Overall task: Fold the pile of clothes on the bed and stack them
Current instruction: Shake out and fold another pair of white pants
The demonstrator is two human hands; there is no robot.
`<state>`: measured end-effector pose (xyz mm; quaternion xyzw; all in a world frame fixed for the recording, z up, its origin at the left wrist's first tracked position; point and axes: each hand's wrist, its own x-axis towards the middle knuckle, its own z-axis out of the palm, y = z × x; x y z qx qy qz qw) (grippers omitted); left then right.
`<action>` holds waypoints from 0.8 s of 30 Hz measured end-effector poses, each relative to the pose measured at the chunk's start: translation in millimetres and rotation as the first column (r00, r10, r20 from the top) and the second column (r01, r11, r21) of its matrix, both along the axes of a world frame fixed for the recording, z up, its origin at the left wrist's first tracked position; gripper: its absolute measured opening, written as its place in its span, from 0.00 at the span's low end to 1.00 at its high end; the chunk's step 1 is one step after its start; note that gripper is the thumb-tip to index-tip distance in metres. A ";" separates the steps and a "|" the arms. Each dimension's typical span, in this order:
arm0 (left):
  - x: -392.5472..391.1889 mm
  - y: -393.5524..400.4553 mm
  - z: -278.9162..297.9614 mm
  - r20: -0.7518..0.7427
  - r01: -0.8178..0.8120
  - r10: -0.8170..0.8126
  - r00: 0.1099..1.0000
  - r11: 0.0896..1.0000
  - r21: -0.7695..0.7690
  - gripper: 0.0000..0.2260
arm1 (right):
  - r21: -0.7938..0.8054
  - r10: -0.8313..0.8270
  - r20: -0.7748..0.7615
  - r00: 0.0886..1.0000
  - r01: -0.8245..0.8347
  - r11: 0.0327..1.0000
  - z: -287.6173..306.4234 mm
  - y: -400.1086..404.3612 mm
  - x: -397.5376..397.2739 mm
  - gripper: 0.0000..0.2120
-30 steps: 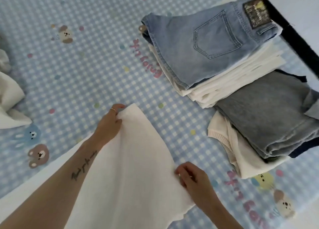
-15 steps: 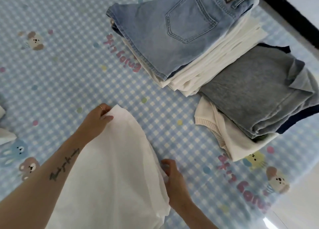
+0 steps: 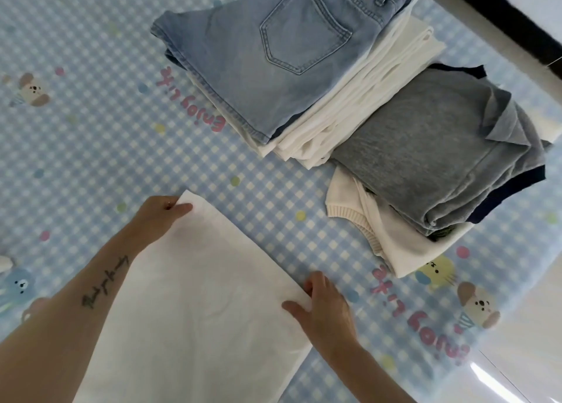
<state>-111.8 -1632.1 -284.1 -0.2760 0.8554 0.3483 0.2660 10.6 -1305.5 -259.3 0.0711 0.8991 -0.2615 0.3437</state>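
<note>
A white garment [image 3: 200, 296] lies flat on the blue checked bed sheet [image 3: 91, 135] at the bottom centre. My left hand [image 3: 158, 217] pinches its far left corner. At the garment's right edge my right hand [image 3: 325, 308] grips the cloth, thumb on top and fingers under the hem. Two stacks of folded clothes stand further back on the right. One has light blue jeans [image 3: 273, 65] on top of white pieces [image 3: 365, 107]. The other has a grey top [image 3: 431, 147] over a white knit [image 3: 395, 244].
The bed's right edge runs close behind the stacks, with a dark frame [image 3: 501, 28] at the top right and pale floor [image 3: 517, 357] at the lower right. A bit of white cloth [image 3: 4, 262] shows at the left edge.
The view shifted, so the stacks sit higher and closer. The white garment now lies flatter and more spread. My right hand moved along its right edge and took a new hold.
</note>
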 end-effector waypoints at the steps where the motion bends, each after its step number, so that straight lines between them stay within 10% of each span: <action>1: -0.8 -1.8 1.4 0.003 -0.029 0.029 1.000 1.000 0.003 0.15 | 0.031 0.003 -0.038 0.999 -0.002 1.000 -1.0 1.4 4.2 0.20; 13: -18.4 -0.9 10.6 0.072 -0.160 0.156 0.985 0.985 0.057 0.13 | -0.050 0.165 -0.025 0.986 -0.166 0.985 0.4 24.0 3.8 0.10; 24: -25.7 16.9 -5.1 -0.072 -0.069 0.060 0.996 0.991 -0.117 0.10 | -0.218 -0.052 0.067 0.996 0.065 0.974 13.5 24.4 -10.7 0.06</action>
